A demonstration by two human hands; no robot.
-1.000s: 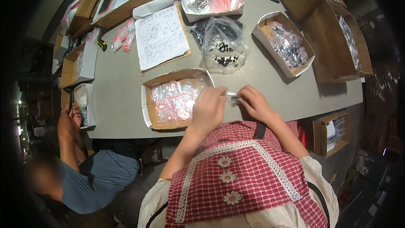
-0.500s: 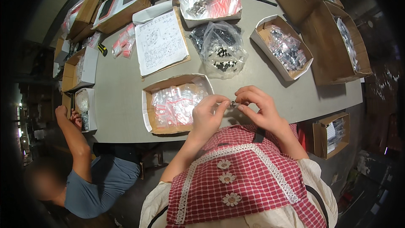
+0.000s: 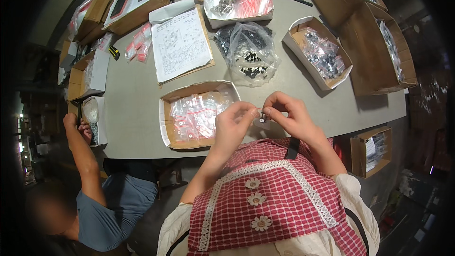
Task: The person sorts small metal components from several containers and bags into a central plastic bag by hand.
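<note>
A small clear zip bag [image 3: 262,122] with a few dark and white bits in it hangs between my hands at the table's near edge. My left hand [image 3: 234,124] pinches one side of its top edge, and my right hand [image 3: 293,119] pinches the other. Just left of my left hand is a shallow cardboard box [image 3: 163,125] of clear red-striped zip bags [image 3: 194,116] with white ring-like parts. Beyond my hands lies a large clear plastic bag [image 3: 251,50] of small black parts. The exact parts in the held bag are too small to tell.
A box of filled bags [image 3: 327,59] stands at right, beside large cardboard cartons [image 3: 374,57]. Printed sheets [image 3: 180,42] lie at back left, near a yellow-black cutter [image 3: 113,52]. A co-worker's arm [image 3: 85,161] reaches into boxes at left. Another box [image 3: 237,21] sits behind.
My fingertips have come closer together along the bag's top edge. The bag now hangs below them with its contents showing. The co-worker's arm has barely moved.
</note>
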